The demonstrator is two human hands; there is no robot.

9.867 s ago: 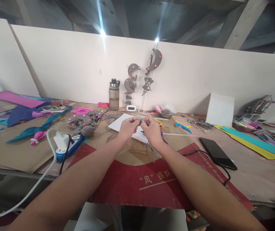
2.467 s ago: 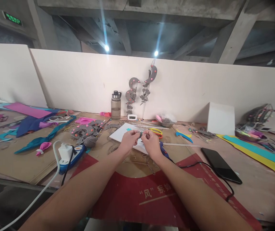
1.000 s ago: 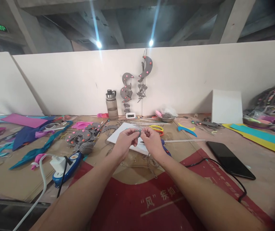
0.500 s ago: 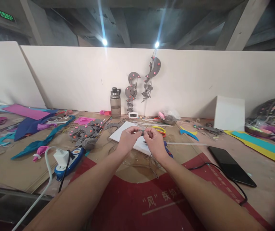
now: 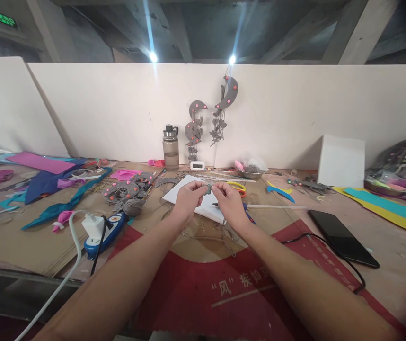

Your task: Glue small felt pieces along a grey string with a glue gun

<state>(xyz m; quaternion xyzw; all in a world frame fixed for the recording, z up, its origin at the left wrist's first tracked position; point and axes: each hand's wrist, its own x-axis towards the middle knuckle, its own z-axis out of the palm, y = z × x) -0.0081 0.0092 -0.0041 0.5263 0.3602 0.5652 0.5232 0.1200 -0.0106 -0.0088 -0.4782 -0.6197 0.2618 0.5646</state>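
Observation:
My left hand [image 5: 189, 198] and my right hand [image 5: 229, 201] meet in front of me, both closed in a pinch. Between their fingertips is a small grey-green lump [image 5: 207, 190], too small to identify surely. Below the hands lies a white sheet [image 5: 206, 210]. By my right wrist a dark-tipped tool with a blue handle [image 5: 251, 218], perhaps a glue gun, is partly hidden; a whitish stick [image 5: 277, 206] extends to its right. Yellow and orange scissor handles [image 5: 240, 188] show behind my right hand. Thin grey cords [image 5: 208, 244] lie nearer to me.
On the left are grey felt pieces with pink dots [image 5: 128, 189] and a blue-and-white power strip [image 5: 107, 234]. A bottle [image 5: 171, 149] and small clock [image 5: 198, 166] stand by the white wall, where grey crescent hangings [image 5: 228, 92] hang. A phone [image 5: 343, 239] lies right.
The fingertips have shifted slightly upward and a little apart, so more of the grey-green lump shows. The view has tilted down and moved slightly; the objects on the table look unchanged.

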